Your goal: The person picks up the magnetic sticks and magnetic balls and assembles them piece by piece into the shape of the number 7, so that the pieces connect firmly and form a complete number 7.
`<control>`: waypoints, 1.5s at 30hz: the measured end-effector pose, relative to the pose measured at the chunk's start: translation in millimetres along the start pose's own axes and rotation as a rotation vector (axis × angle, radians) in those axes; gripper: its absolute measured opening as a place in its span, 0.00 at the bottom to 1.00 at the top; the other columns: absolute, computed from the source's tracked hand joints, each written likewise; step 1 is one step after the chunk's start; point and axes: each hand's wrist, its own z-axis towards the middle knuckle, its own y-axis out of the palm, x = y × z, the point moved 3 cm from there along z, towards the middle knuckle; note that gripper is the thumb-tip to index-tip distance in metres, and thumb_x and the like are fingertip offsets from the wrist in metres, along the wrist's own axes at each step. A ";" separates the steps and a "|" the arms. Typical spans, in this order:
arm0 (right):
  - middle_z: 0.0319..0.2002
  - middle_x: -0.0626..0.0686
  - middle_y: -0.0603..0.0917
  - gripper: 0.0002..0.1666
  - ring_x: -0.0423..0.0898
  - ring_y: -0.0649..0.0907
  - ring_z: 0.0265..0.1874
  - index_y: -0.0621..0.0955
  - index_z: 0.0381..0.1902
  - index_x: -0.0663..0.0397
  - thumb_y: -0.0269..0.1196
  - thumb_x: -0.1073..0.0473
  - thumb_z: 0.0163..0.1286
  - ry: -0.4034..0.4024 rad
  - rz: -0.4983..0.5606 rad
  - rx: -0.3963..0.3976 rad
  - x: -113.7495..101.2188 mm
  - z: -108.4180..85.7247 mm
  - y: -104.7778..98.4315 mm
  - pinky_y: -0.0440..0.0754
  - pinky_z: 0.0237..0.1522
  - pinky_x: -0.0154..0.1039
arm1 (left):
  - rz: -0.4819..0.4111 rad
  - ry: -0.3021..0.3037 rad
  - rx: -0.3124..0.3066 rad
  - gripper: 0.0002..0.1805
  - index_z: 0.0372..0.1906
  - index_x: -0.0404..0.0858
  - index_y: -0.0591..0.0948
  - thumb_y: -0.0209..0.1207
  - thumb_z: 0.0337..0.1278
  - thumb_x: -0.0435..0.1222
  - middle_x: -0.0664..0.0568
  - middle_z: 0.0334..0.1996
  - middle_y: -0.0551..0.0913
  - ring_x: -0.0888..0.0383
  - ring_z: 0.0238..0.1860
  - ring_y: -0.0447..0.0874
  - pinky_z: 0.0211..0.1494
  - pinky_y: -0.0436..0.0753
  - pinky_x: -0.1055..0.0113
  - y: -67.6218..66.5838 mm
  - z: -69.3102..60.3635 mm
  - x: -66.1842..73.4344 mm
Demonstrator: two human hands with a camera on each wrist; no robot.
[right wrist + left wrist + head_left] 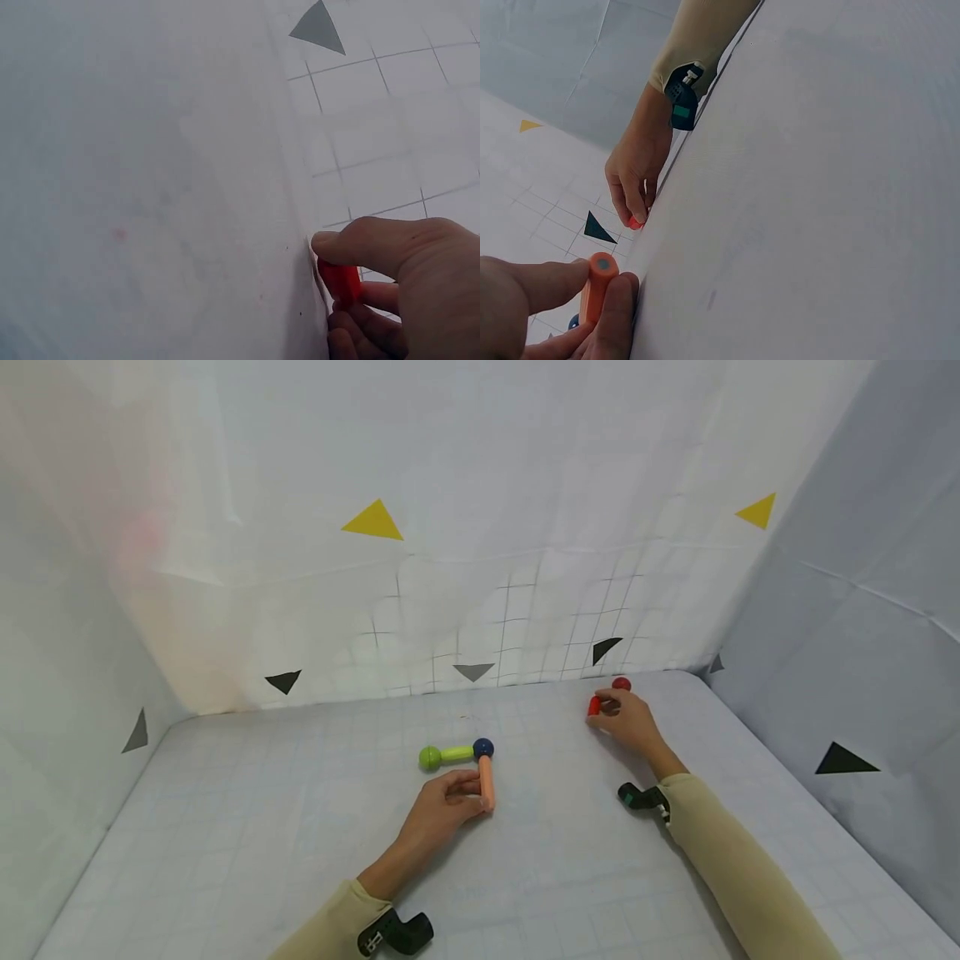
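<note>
My left hand pinches an orange stick between thumb and fingers; its far end meets a dark blue ball. From that ball a yellow-green stick runs left to a green ball. The left wrist view shows a grey disc in the near end of the orange stick. Farther back on the right, my right hand pinches a red stick, and a red ball is just behind the fingers. In the right wrist view the thumb lies against the red stick.
A white cloth with faint grid lines covers the table. White sheets with yellow and black triangles rise behind it and at both sides. The back wall stands close beyond the red ball. Each wrist wears a dark device.
</note>
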 end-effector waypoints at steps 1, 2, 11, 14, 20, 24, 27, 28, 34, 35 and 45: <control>0.54 0.68 0.83 0.33 0.64 0.81 0.54 0.76 0.67 0.68 0.72 0.60 0.68 0.000 0.009 0.004 -1.6 -1.3 0.1 0.78 0.58 0.60 | 0.001 0.001 -0.001 0.28 0.67 0.28 0.77 0.68 0.64 0.32 0.44 0.52 0.86 0.51 0.49 0.87 0.51 0.83 0.60 -0.2 -0.2 0.1; 0.54 0.67 0.83 0.33 0.64 0.81 0.54 0.76 0.67 0.68 0.72 0.61 0.68 -0.003 0.018 0.007 -3.5 -2.8 0.0 0.78 0.58 0.60 | 0.001 0.001 -0.001 0.28 0.67 0.29 0.77 0.68 0.64 0.32 0.44 0.52 0.86 0.51 0.49 0.87 0.51 0.83 0.60 -0.4 -0.6 0.2; 0.55 0.65 0.83 0.35 0.62 0.81 0.56 0.76 0.68 0.63 0.75 0.57 0.67 -0.002 0.074 0.014 -22.4 -12.5 3.9 0.80 0.56 0.59 | -0.011 0.001 -0.007 0.28 0.67 0.29 0.77 0.68 0.64 0.33 0.44 0.52 0.86 0.51 0.49 0.87 0.52 0.83 0.61 -1.0 -1.5 0.0; 0.56 0.63 0.83 0.36 0.61 0.80 0.57 0.77 0.68 0.61 0.75 0.54 0.67 -0.002 0.070 0.023 -27.1 -13.8 5.3 0.81 0.54 0.57 | -0.016 0.004 -0.009 0.28 0.67 0.29 0.77 0.68 0.64 0.32 0.44 0.52 0.86 0.51 0.49 0.87 0.51 0.83 0.61 -0.7 -1.1 -0.2; 0.56 0.62 0.83 0.34 0.62 0.80 0.56 0.78 0.66 0.59 0.75 0.52 0.67 -0.026 0.075 0.033 -38.3 -19.0 6.6 0.82 0.53 0.58 | 0.011 0.013 -0.009 0.28 0.67 0.28 0.77 0.68 0.63 0.32 0.45 0.52 0.86 0.51 0.49 0.87 0.52 0.83 0.59 -0.9 1.1 -1.6; 0.57 0.61 0.82 0.33 0.61 0.80 0.56 0.78 0.66 0.59 0.74 0.53 0.68 -0.056 0.073 0.034 -45.3 -20.4 7.6 0.83 0.53 0.57 | 0.027 0.020 -0.002 0.28 0.67 0.29 0.78 0.69 0.63 0.33 0.45 0.52 0.86 0.51 0.49 0.87 0.54 0.82 0.57 -2.0 1.6 -1.5; 0.57 0.60 0.82 0.32 0.60 0.81 0.55 0.79 0.65 0.59 0.75 0.55 0.67 -0.070 0.084 0.036 -50.2 -22.3 8.6 0.84 0.53 0.57 | 0.034 0.021 0.003 0.28 0.67 0.30 0.78 0.70 0.63 0.33 0.45 0.52 0.86 0.51 0.49 0.87 0.55 0.82 0.55 -2.0 0.5 -0.9; 0.56 0.60 0.82 0.32 0.60 0.81 0.55 0.79 0.65 0.60 0.75 0.55 0.67 -0.076 0.087 0.037 -51.8 -23.5 8.9 0.84 0.53 0.56 | 0.034 0.020 0.004 0.28 0.67 0.30 0.78 0.70 0.63 0.33 0.45 0.52 0.86 0.51 0.49 0.87 0.55 0.82 0.55 -1.8 0.1 -0.8; 0.55 0.60 0.83 0.33 0.63 0.81 0.54 0.79 0.64 0.61 0.76 0.57 0.65 -0.119 0.113 0.047 -63.9 -31.5 9.0 0.84 0.52 0.57 | 0.027 0.012 0.003 0.28 0.67 0.30 0.78 0.70 0.63 0.33 0.46 0.52 0.86 0.52 0.49 0.87 0.55 0.82 0.56 -1.2 -1.5 0.2; 0.55 0.60 0.83 0.33 0.63 0.81 0.54 0.79 0.65 0.61 0.76 0.57 0.65 -0.123 0.116 0.047 -65.5 -32.4 9.1 0.84 0.52 0.57 | 0.026 0.011 0.003 0.28 0.67 0.30 0.78 0.69 0.63 0.33 0.46 0.52 0.86 0.52 0.49 0.87 0.54 0.82 0.57 -1.2 -1.4 0.2; 0.54 0.59 0.83 0.33 0.62 0.81 0.54 0.79 0.64 0.60 0.76 0.55 0.66 -0.153 0.118 0.042 -81.4 -43.2 10.4 0.85 0.52 0.54 | 0.024 0.026 -0.005 0.28 0.66 0.30 0.78 0.70 0.64 0.33 0.45 0.52 0.86 0.52 0.49 0.87 0.55 0.82 0.57 -1.8 -0.8 0.1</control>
